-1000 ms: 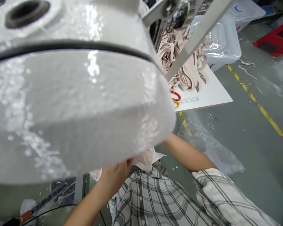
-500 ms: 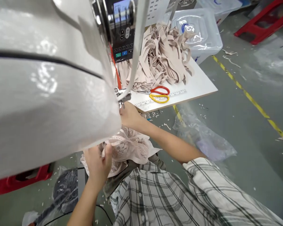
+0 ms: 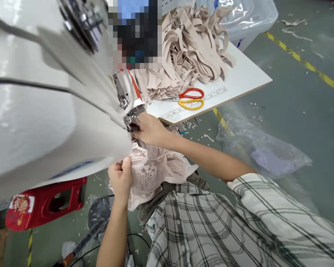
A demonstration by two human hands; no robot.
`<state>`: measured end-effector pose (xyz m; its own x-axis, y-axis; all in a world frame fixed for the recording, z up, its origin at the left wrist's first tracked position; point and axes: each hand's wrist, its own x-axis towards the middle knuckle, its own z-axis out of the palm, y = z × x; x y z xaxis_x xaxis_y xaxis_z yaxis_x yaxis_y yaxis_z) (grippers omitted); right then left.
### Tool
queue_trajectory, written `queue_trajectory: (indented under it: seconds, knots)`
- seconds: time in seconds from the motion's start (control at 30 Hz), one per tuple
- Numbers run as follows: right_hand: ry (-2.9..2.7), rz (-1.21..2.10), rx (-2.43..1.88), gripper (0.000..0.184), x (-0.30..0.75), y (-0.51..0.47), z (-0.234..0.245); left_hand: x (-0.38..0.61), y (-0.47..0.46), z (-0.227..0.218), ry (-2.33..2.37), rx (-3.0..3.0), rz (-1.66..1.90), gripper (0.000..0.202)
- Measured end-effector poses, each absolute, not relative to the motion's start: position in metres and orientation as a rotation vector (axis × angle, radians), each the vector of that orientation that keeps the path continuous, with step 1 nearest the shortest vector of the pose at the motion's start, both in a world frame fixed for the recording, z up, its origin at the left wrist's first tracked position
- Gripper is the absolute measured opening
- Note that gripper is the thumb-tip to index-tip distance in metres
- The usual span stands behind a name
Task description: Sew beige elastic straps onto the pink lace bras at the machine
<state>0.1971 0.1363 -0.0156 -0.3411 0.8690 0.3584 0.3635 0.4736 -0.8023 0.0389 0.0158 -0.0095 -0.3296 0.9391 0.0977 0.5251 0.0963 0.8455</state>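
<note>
One lace garment [image 3: 146, 176] hangs in soft folds above the person's lap, just below the foot [image 3: 131, 119] of a sewing machine [image 3: 58, 126]. With twelve at the top of the view, its long axis runs roughly from eight to three o'clock, while the edge by the thumb heads toward one, up to the foot.

From the left hand [image 3: 120, 178] the garment lies at three o'clock, touching. That hand is nearly closed, thumb pressed down over bent fingers, pinching the garment's edge. From the right hand [image 3: 150, 129] the garment lies at six o'clock. This hand is bent with its fingertips tucked beside the foot; they are hidden, so I cannot tell how far it is closed or whether it grips cloth. It is the nearer of the two hands to the foot, which sits at its ten o'clock.

Outward, at two o'clock from the right hand, one white board [image 3: 247, 83] bears one pair of scissors [image 3: 180, 99], one clear ruler [image 3: 218, 93] and one heap of beige strips [image 3: 195, 48], too tangled to count. Beyond stands one clear box [image 3: 246, 20]. One plastic bag [image 3: 281, 157] lies on the floor toward three o'clock, and one red stool [image 3: 46, 207] stands toward eight.
</note>
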Motion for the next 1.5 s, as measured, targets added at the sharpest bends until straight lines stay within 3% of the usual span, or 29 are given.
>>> queue_trajectory:
  seconds: [0.73, 0.9, 1.07, 1.27, 1.37, 1.4, 1.5]
  knots:
    - [-1.810, 0.878, -0.884, 0.017, 0.206, 0.138, -0.016, 0.042, 0.022, 0.007, 2.190, 1.702, 0.746, 0.048]
    - [-1.758, 0.994, -0.861, 0.005, 0.213, 0.129, -0.012, 0.034, 0.005, 0.004, 1.613, 1.199, 0.580, 0.056]
    - [-1.831, 1.191, -0.800, 0.018, 0.249, 0.107, 0.010, 0.079, -0.033, -0.024, 0.962, 0.696, 0.499, 0.069]
    - [-1.664, 1.613, -0.816, 0.016, 0.284, 0.087, 0.008, 0.131, -0.050, -0.066, 0.893, 0.793, 0.439, 0.078]
    - [-0.981, 1.854, -0.992, 0.024, 0.290, 0.077, -0.029, 0.125, -0.051, -0.069, 1.011, 0.937, 0.416, 0.066]
    - [-0.629, 1.796, -1.100, 0.031, 0.295, 0.075, -0.043, 0.119, -0.051, -0.067, 1.023, 0.988, 0.419, 0.057]
    - [-0.434, 1.460, -1.234, 0.037, 0.328, 0.079, -0.082, 0.093, -0.045, -0.059, 1.281, 1.233, 0.438, 0.039]
